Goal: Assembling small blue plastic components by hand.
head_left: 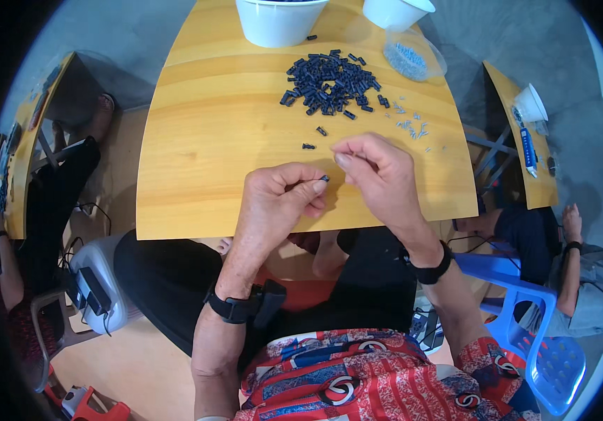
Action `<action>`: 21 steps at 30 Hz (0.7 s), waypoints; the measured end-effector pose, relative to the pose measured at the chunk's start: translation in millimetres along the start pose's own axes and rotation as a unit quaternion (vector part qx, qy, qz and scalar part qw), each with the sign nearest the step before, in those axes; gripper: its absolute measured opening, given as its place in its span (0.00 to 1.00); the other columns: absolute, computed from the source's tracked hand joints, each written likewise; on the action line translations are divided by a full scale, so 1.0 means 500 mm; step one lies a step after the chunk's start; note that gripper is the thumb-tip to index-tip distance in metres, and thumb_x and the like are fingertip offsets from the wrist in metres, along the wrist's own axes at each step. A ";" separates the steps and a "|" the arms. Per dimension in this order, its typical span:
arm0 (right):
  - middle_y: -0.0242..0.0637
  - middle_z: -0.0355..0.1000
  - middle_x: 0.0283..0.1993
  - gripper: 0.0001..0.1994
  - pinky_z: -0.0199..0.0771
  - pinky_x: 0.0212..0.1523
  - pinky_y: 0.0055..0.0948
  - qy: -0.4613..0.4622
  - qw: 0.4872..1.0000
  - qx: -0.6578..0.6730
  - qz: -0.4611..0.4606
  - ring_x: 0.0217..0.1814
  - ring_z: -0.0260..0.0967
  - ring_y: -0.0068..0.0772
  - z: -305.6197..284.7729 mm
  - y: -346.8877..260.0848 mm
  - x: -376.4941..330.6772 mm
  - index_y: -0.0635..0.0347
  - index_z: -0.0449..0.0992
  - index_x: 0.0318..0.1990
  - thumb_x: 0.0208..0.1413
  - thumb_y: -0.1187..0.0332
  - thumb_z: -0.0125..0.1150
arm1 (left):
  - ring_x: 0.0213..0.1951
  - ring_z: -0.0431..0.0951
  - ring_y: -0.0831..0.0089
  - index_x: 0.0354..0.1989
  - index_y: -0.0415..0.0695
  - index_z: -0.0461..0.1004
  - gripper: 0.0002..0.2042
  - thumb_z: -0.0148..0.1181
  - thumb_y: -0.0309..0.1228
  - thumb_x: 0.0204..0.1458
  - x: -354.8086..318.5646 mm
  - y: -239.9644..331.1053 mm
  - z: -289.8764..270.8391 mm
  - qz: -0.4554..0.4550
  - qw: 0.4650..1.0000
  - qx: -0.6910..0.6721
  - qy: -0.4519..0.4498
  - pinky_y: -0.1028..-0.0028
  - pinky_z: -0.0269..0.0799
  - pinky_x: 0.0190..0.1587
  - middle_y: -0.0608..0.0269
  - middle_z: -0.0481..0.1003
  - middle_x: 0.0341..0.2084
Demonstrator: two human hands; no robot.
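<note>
Your left hand (280, 200) is pinched shut on one small black plastic piece (324, 179), held above the near edge of the wooden table (203, 140). Your right hand (379, 175) sits just beside it, thumb and forefinger closed narrow at the tips; can't tell if there's a metal pin between them, too small to see.

Progress, judging by the layout: early. The heap of black pieces (329, 83) toward the far edge is still large, and two loose ones (314, 139) lie between heap and hands. Scattered small silvery pins (410, 126) sit toward the right edge, more in the clear plastic bag (412, 57) near the far right corner. Two white tubs (277, 21) stand at the far edge, contents mostly out of view.

Materials: black parts look blocky, matte, moulded. Pins shiny, thin. Table is smooth, light varnished wood. Tubs are glossy plastic.
</note>
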State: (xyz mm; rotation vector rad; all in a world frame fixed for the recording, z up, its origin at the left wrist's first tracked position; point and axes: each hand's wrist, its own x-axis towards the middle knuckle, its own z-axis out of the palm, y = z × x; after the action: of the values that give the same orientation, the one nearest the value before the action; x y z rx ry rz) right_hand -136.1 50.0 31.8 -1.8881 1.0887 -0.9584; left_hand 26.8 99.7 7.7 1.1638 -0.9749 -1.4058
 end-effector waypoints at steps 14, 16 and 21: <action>0.42 0.69 0.31 0.06 0.69 0.32 0.36 -0.056 0.939 -0.298 -0.160 0.33 0.69 0.46 0.062 0.030 0.071 0.62 0.74 0.35 0.47 0.76 0.58 | 0.26 0.76 0.79 0.36 0.35 0.77 0.06 0.59 0.23 0.52 -0.022 0.011 -0.045 0.022 0.999 -0.009 0.041 0.80 0.74 0.29 0.62 0.77 0.23; 0.38 0.69 0.30 0.06 0.69 0.27 0.36 -0.024 0.951 -0.230 -0.204 0.27 0.69 0.39 0.060 0.040 0.065 0.60 0.73 0.35 0.49 0.74 0.59 | 0.26 0.76 0.79 0.36 0.34 0.77 0.06 0.59 0.23 0.52 -0.021 0.008 -0.047 0.028 0.998 -0.016 0.048 0.80 0.74 0.30 0.62 0.77 0.23; 0.29 0.68 0.24 0.06 0.62 0.23 0.22 -0.021 0.988 0.117 0.096 0.22 0.61 0.19 0.043 -0.003 0.031 0.63 0.75 0.39 0.55 0.72 0.57 | 0.25 0.75 0.82 0.35 0.35 0.78 0.05 0.60 0.22 0.52 -0.015 -0.001 -0.047 0.043 0.997 -0.039 0.058 0.81 0.74 0.28 0.63 0.77 0.23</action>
State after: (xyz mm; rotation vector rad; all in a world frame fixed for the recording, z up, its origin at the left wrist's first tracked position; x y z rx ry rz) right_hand -111.5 41.2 27.3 -1.5776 1.0616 -0.8906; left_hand 49.9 107.9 3.4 1.1204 -0.8710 -1.2809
